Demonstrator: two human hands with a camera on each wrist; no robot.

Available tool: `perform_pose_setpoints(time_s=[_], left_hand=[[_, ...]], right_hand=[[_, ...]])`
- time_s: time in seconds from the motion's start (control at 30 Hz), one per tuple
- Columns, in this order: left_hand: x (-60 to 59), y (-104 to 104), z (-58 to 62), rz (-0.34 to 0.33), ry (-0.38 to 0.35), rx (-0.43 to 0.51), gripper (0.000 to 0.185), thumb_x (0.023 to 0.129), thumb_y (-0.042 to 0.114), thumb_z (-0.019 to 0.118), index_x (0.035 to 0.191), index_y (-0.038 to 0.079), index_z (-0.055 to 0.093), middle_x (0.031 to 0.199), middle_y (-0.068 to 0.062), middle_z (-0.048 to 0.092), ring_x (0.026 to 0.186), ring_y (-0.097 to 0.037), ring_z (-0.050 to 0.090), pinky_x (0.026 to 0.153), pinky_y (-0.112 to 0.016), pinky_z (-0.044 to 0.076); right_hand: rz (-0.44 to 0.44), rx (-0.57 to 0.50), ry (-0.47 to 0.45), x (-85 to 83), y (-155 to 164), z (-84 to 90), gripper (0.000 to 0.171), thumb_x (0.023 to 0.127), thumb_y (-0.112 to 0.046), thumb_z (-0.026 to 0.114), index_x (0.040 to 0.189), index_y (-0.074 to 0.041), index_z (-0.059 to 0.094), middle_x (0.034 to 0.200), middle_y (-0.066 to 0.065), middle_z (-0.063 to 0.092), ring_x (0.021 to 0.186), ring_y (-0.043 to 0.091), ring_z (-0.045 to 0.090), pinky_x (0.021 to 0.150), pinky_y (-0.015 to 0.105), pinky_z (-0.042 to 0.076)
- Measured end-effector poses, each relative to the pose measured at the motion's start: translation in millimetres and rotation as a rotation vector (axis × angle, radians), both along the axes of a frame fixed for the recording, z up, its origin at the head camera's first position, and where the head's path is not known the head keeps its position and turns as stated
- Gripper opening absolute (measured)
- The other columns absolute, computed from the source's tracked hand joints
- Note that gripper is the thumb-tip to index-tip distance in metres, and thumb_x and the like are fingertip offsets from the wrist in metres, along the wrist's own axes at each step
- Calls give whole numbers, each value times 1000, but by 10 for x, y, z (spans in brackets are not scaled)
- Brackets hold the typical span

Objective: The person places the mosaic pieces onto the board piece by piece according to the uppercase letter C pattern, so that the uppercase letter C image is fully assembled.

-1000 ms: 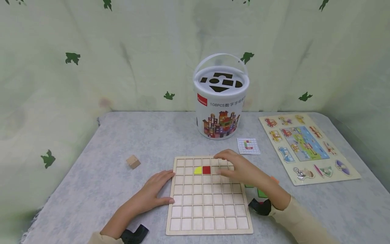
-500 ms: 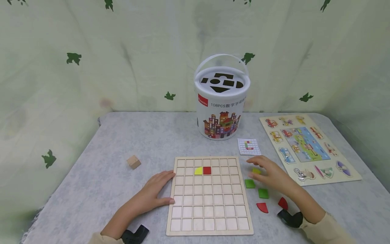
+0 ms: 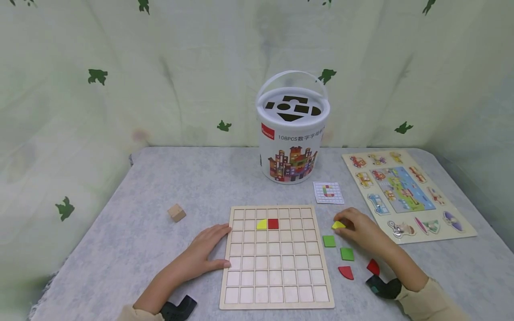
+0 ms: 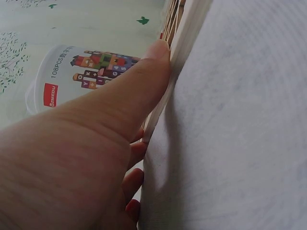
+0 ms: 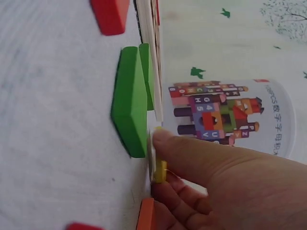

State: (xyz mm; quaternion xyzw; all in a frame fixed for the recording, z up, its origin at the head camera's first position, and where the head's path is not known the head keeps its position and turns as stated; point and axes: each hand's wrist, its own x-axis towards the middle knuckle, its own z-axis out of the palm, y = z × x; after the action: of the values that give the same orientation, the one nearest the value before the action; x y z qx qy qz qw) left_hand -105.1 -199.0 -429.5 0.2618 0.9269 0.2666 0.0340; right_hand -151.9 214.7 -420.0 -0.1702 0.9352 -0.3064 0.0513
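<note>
Your right hand (image 3: pixel 357 227) has its grip closed on a yellow piece (image 3: pixel 338 225), pinched between thumb and fingertips just beyond the right edge of the grid board (image 3: pixel 275 262); you cannot tell from these views whether the piece touches the tabletop (image 3: pixel 120 267). Your left hand (image 3: pixel 205 249) has a loose grip, fingers stretched out, with thumb and fingertips resting against the board's left edge. On the board, in the second row from the far side, a yellow quarter-round (image 3: pixel 262 224) sits just left of a red square (image 3: pixel 273 224) in the neighbouring cell. Between the board and your right forearm you have a green square (image 3: pixel 329 241) close to the board's edge, another green square (image 3: pixel 347 254) nearer you, and two red quarter-rounds, one (image 3: pixel 346 273) by the board and one (image 3: pixel 373 267) next to your wrist. An orange piece (image 5: pixel 146 215) shows under your fingers in the right wrist view. Past the board you have a small pattern card (image 3: pixel 328 192) and a white bucket (image 3: pixel 289 151), with a picture puzzle (image 3: pixel 417 191) to the right and a wooden cube (image 3: pixel 176 213) off to the left.
</note>
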Motion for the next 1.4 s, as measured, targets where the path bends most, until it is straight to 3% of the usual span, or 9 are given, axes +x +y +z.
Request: perform_pose_setpoints(time_s=[0.17, 0.3, 0.5, 0.67, 0.77, 0.97, 1.1, 1.23, 1.4], left_hand=[[0, 0, 10, 3, -20, -7, 80, 66, 53, 57, 130, 16, 27, 132, 0, 25, 120, -19, 18, 94, -41, 14], [0, 0, 16, 7, -38, -10, 80, 66, 54, 56, 131, 18, 26, 133, 2, 24, 121, -17, 16, 94, -41, 13], [1, -1, 20, 8, -40, -16, 79, 66, 54, 55, 131, 19, 25, 133, 2, 23, 121, -17, 16, 94, -41, 14], [4, -1, 23, 6, -18, -22, 80, 66, 54, 56, 131, 17, 26, 132, 1, 25, 120, -19, 17, 94, -42, 14], [4, 1, 25, 7, -20, -24, 80, 66, 54, 56, 131, 17, 26, 132, 1, 25, 120, -18, 18, 94, -41, 14], [-2, -2, 27, -3, -21, -20, 79, 67, 53, 56, 131, 17, 26, 132, 1, 25, 120, -18, 17, 95, -40, 13], [-3, -3, 30, -6, -18, -18, 79, 67, 53, 56, 130, 16, 26, 132, 0, 25, 120, -19, 18, 95, -40, 13], [-6, -3, 25, -8, -19, -19, 79, 67, 53, 55, 130, 16, 26, 132, 0, 25, 120, -19, 17, 95, -40, 13], [-9, -3, 9, -14, -12, -20, 79, 67, 53, 56, 131, 16, 26, 132, -1, 26, 120, -20, 18, 94, -42, 15]], right_hand=[[-47, -88, -42, 3, -27, 45, 30, 77, -31, 57, 102, -17, 52, 94, -6, 53, 78, 10, 49, 68, 28, 42], [-64, -245, -97, 3, -49, 79, 34, 75, -31, 58, 105, -16, 52, 101, -3, 53, 78, 11, 52, 68, 25, 44], [-14, -491, -210, 19, -108, 142, 34, 78, -24, 56, 109, -10, 52, 108, 10, 51, 79, 22, 55, 66, 21, 43], [39, -603, -287, 45, -237, 242, 32, 81, -15, 53, 111, -6, 50, 114, 12, 45, 80, 29, 55, 70, 26, 44], [66, -628, -312, 17, -323, 261, 35, 81, -17, 54, 113, -8, 46, 113, 9, 43, 81, 30, 54, 69, 32, 45], [163, -711, -293, -40, -584, 366, 32, 81, -8, 52, 110, -1, 39, 102, 16, 43, 79, 38, 51, 66, 45, 43], [200, -716, -289, -102, -768, 429, 31, 81, -9, 53, 109, -1, 43, 105, 14, 44, 82, 36, 51, 68, 42, 44], [215, -712, -350, -137, -938, 470, 32, 79, -5, 54, 110, -3, 45, 107, 12, 43, 83, 30, 52, 72, 41, 43], [254, -617, -393, -163, -1057, 428, 33, 77, 1, 55, 109, 1, 46, 101, 14, 46, 77, 24, 51, 65, 36, 44]])
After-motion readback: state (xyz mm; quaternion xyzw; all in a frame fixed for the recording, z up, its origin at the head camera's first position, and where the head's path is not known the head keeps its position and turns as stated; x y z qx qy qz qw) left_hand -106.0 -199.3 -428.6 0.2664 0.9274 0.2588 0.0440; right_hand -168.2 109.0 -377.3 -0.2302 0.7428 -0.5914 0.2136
